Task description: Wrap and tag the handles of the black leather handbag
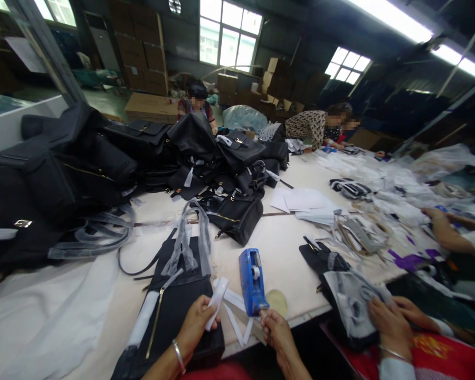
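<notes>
My left hand is closed round a white strip that it holds up over a black bag lying flat at the table's near edge. A bracelet circles that wrist. My right hand pinches the lower end of a blue tape dispenser, which stands upright on the white table. Several more white strips fan out between my hands. A small round yellowish disc lies just right of the dispenser.
A big heap of black bags fills the left and middle. A small black bag stands mid-table, with white sheets beyond it. A co-worker's hands hold a wrapped black bag at my right. Other people sit farther along.
</notes>
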Available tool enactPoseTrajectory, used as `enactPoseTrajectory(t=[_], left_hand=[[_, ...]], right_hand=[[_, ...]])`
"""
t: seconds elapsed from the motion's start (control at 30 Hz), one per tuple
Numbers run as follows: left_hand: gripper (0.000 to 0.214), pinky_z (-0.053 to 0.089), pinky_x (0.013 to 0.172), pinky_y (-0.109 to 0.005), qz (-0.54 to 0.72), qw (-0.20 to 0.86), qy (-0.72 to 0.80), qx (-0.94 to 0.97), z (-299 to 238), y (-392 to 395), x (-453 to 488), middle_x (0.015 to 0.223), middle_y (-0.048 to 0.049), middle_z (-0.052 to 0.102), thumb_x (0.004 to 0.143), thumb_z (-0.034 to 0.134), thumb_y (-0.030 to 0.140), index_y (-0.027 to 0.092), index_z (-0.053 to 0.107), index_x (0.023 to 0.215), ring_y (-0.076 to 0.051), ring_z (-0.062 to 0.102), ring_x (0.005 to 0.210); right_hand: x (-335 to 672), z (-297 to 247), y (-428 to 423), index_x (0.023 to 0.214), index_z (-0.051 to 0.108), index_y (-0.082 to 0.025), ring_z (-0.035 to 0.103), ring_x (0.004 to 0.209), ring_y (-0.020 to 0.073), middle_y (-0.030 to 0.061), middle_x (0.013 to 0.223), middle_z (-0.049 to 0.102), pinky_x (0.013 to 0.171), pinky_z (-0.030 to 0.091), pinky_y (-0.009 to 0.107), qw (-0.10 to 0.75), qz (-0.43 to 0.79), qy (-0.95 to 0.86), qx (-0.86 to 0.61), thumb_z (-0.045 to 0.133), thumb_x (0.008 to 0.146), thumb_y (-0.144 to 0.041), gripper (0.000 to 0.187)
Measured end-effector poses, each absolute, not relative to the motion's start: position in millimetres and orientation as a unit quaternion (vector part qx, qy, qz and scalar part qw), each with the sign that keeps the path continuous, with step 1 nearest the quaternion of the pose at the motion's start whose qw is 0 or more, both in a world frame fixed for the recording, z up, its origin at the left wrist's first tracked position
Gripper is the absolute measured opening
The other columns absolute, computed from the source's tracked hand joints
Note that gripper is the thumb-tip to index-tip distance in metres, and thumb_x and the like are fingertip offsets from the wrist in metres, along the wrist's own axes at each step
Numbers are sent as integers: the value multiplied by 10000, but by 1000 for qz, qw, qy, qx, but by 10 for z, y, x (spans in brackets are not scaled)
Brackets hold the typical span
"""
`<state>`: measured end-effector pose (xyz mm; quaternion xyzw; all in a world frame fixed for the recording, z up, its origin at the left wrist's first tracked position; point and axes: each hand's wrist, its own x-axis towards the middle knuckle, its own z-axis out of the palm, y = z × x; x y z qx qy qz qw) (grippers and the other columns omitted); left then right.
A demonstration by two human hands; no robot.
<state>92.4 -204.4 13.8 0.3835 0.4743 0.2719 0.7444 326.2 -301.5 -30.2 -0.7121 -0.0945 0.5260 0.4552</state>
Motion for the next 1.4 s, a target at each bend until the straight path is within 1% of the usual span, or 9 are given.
enactPoseTrajectory(t=[0.27, 0.5, 0.63, 0.73, 0.87, 0.97, 1.17, 1.3, 1.4], left_hand=[[334, 369, 514, -204, 270, 751, 458, 390, 155, -2046, 879, 655, -16, 663, 754, 637, 478, 160, 538, 764, -104, 537, 515], [305, 366, 525, -201, 280, 758, 440, 392, 155, -2059, 872, 660, -12, 656, 790, 614, 449, 155, 532, 779, -89, 521, 515], [304, 360, 521, -199, 276, 760, 438, 392, 167, -2039, 876, 650, -12, 656, 783, 619, 445, 155, 529, 764, -87, 520, 506], [332, 353, 509, -201, 273, 762, 447, 381, 164, -2033, 871, 641, -16, 658, 752, 640, 470, 157, 530, 743, -92, 522, 493], [356, 351, 502, -208, 287, 763, 452, 362, 131, -2040, 888, 634, -22, 660, 721, 663, 490, 162, 526, 747, -100, 521, 484], [371, 346, 497, -209, 297, 763, 449, 358, 100, -2038, 923, 611, -13, 644, 715, 666, 503, 162, 524, 751, -99, 511, 469], [388, 342, 488, -209, 290, 769, 444, 358, 85, -2024, 943, 630, -17, 643, 707, 668, 514, 158, 529, 773, -108, 527, 481], [274, 351, 508, -210, 286, 772, 436, 363, 89, -2008, 906, 647, -5, 636, 773, 607, 415, 160, 513, 811, -102, 524, 496], [213, 352, 516, -212, 271, 779, 425, 374, 88, -1980, 882, 649, 4, 627, 777, 586, 357, 166, 507, 828, -102, 519, 505]], right_hand=[[3380, -239, -2980, 615, 471, -179, 359, 360, 28, -67, 477, 488, 371, 274, 144, 424, 562, -93, -704, 701, 576, -325, 275], [3453, -200, -2969, 702, 540, -164, 401, 387, 36, -64, 506, 483, 404, 353, 149, 396, 595, -90, -694, 624, 601, -276, 172], [3394, -315, -2985, 587, 520, -167, 333, 320, 40, -61, 413, 456, 338, 249, 145, 356, 577, -111, -727, 610, 591, -231, 111], [3224, -369, -3030, 506, 454, -187, 293, 293, 44, -58, 369, 447, 326, 182, 159, 335, 564, -155, -739, 640, 595, -247, 215], [2851, -118, -3012, 631, 515, -196, 374, 381, 69, -57, 490, 510, 391, 265, 187, 363, 551, -270, -701, 650, 694, -405, 256], [2569, 245, -2838, 779, 588, -203, 444, 489, 99, -39, 600, 543, 472, 329, 205, 372, 528, -396, -652, 556, 816, -480, 281], [2380, 520, -2379, 858, 635, -212, 578, 703, 156, 2, 736, 634, 666, 401, 241, 335, 445, -578, -596, 433, 917, -325, 239], [2448, 418, -2272, 851, 624, -228, 588, 725, 163, 1, 755, 634, 671, 381, 245, 275, 389, -648, -594, 431, 890, -232, 197], [2486, 360, -2236, 1107, 555, -256, 597, 703, 174, -7, 752, 637, 638, 374, 246, 246, 381, -652, -608, 458, 844, -189, 289]])
